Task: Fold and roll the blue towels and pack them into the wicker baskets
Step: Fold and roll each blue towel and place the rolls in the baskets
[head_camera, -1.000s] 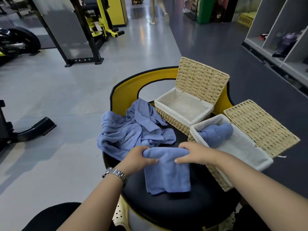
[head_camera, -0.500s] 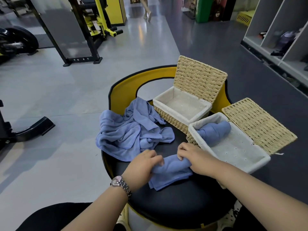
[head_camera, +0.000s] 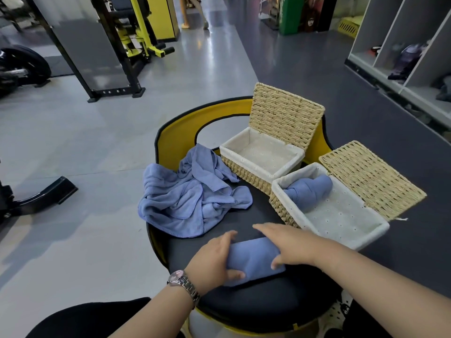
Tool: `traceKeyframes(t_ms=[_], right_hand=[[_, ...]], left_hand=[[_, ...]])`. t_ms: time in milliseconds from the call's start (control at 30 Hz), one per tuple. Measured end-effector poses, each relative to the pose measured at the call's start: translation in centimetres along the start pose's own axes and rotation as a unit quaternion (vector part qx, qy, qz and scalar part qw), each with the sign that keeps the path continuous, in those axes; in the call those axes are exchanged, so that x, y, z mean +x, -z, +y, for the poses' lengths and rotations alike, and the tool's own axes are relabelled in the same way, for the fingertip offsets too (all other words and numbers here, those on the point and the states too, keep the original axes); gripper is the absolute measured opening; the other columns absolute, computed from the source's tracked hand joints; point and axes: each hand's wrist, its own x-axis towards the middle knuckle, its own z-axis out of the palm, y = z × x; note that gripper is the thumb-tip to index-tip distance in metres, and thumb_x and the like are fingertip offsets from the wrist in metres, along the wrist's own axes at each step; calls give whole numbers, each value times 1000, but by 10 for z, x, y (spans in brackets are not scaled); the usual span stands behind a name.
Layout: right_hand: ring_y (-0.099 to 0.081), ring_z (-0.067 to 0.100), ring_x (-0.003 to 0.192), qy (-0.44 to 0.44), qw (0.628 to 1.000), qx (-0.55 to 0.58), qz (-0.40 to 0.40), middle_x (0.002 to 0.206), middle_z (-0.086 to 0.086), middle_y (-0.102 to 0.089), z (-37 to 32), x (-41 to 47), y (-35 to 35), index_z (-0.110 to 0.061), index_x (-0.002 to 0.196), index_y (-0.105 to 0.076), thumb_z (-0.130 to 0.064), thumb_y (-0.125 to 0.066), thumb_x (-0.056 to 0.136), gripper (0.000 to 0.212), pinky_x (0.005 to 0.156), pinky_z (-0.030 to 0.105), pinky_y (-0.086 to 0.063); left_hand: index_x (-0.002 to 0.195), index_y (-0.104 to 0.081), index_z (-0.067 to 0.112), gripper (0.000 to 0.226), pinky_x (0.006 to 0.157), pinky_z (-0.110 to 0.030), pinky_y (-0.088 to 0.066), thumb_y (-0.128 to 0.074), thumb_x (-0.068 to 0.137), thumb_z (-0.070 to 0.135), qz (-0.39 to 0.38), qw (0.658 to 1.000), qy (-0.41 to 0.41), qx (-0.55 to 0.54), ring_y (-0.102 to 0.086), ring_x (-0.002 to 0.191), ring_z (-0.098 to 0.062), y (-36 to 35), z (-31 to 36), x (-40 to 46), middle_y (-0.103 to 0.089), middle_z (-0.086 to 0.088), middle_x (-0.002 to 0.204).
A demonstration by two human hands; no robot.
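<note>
Left hand (head_camera: 214, 261): fingers curled around the left end of the rolled towel (head_camera: 253, 261), wristwatch (head_camera: 184, 284) on the wrist.
Right hand (head_camera: 290, 245): fingers spread, palm pressing the roll's right end.
Rolled towel: lies on the black seat (head_camera: 256, 303), near edge.
Loose towels (head_camera: 185, 198): heaped at seat left.
Near basket (head_camera: 341, 230): lid open, holds one packed roll (head_camera: 308, 191).
Far basket (head_camera: 262, 157): lid open.
</note>
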Motion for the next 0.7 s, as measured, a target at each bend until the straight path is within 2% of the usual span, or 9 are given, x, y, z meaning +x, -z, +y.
traceKeyframes(t_ms=[67, 200, 333, 433, 500, 567, 633, 667, 700], right_hand=[[-36, 20, 136, -13, 999, -14, -29, 148, 0, -37, 0, 1, -5, -19, 146, -29, -30, -75, 73, 87, 109, 29, -30], [-47, 24, 123, 23, 996, -63, 54, 130, 2, -51, 1, 3, -10, -17, 128, -45, -22, -67, 80, 54, 98, 32, -39], [-31, 22, 137, 35, 994, -74, 66, 148, 4, -35, 1, 0, -20, -10, 146, -28, -17, -64, 83, 73, 114, 30, -22], [-50, 26, 116, 58, 992, -73, 87, 123, 6, -54, 1, 1, -23, -13, 124, -50, -13, -60, 79, 46, 100, 37, -39], [-53, 24, 105, 62, 989, -82, 107, 111, 3, -56, 4, -6, -15, -15, 110, -54, -10, -56, 77, 34, 90, 35, -44], [-54, 23, 105, 42, 988, -76, 130, 111, 2, -56, 3, -14, 2, -16, 109, -55, -7, -56, 79, 32, 89, 34, -45], [-54, 24, 114, -116, 978, -60, 163, 120, 5, -58, 3, -9, 29, -12, 117, -55, -5, -53, 88, 30, 95, 33, -43], [-54, 23, 118, -162, 981, -8, 105, 125, 7, -58, 11, -18, 29, -7, 122, -52, -6, -53, 91, 31, 97, 31, -42], [-54, 23, 118, -166, 977, 79, 108, 124, 8, -59, 27, -26, 35, -3, 125, -51, -7, -57, 90, 35, 96, 31, -43]], left_hand=[[142, -29, 27, 93, 103, -31, -37, -73, 64, 52, -37, 998, -5, 54, -43, 124, -18, -3, 1, 0, -48, 6, 137], [139, -32, 28, 79, 96, -31, -43, -69, 71, 45, 5, 997, 6, 83, -48, 119, -18, -9, 6, -2, -50, 5, 132], [141, -27, 24, 76, 94, -33, -45, -64, 78, 43, 19, 988, 22, 151, -44, 121, -19, -14, 13, -10, -46, 4, 133], [136, -34, 25, 64, 88, -35, -46, -61, 79, 40, 26, 989, 30, 140, -49, 115, -19, -15, 17, -13, -53, 5, 126], [129, -38, 27, 56, 83, -36, -48, -59, 78, 39, 45, 993, 31, 103, -54, 108, -19, -10, 20, -15, -59, 5, 117], [127, -40, 29, 55, 80, -35, -48, -58, 76, 40, 77, 994, 17, 78, -57, 103, -18, 1, 30, -15, -62, 5, 112], [127, -42, 31, 56, 78, -30, -48, -58, 74, 40, 113, 992, -8, 57, -58, 101, -15, 15, 49, -11, -63, 6, 111], [127, -42, 31, 57, 78, -30, -48, -59, 74, 39, 120, 991, -26, 48, -58, 101, -15, 23, 63, -6, -63, 6, 112], [128, -42, 30, 58, 79, -30, -48, -61, 74, 38, 120, 991, -44, 42, -59, 101, -15, 31, 79, 0, -63, 6, 113]])
